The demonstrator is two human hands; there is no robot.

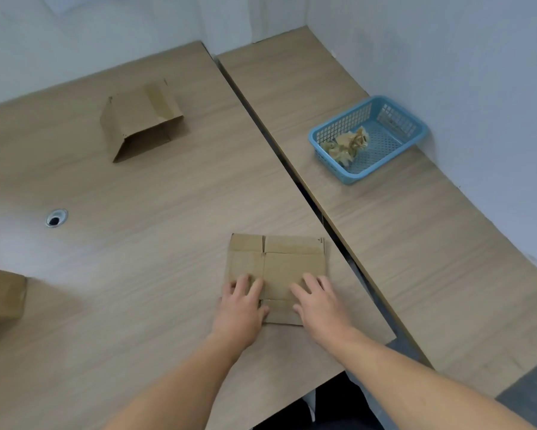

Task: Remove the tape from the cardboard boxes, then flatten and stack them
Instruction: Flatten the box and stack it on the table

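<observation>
An office: wood-grain desks (pixel 155 193) with a cable grommet (pixel 56 217), plain white walls (pixel 447 41).

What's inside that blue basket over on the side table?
The blue basket holds crumpled wads of brownish tape, bunched toward its near-left corner. The rest of its mesh floor shows bare. Whatever lies beneath the wads is covered, so more could be hidden there.

Two wood-grain desks sat side by side, a narrow gap between them. Left desk (pixel 155 218) carried a flattened cardboard box (pixel 279 268) near its right edge, a half-collapsed box (pixel 140 119) further back, a third box (pixel 0 296) at the left frame edge, plus a cable grommet (pixel 56 217). Right desk (pixel 416 243) carried a blue plastic basket (pixel 368 138) holding crumpled tape (pixel 347 145).
</observation>
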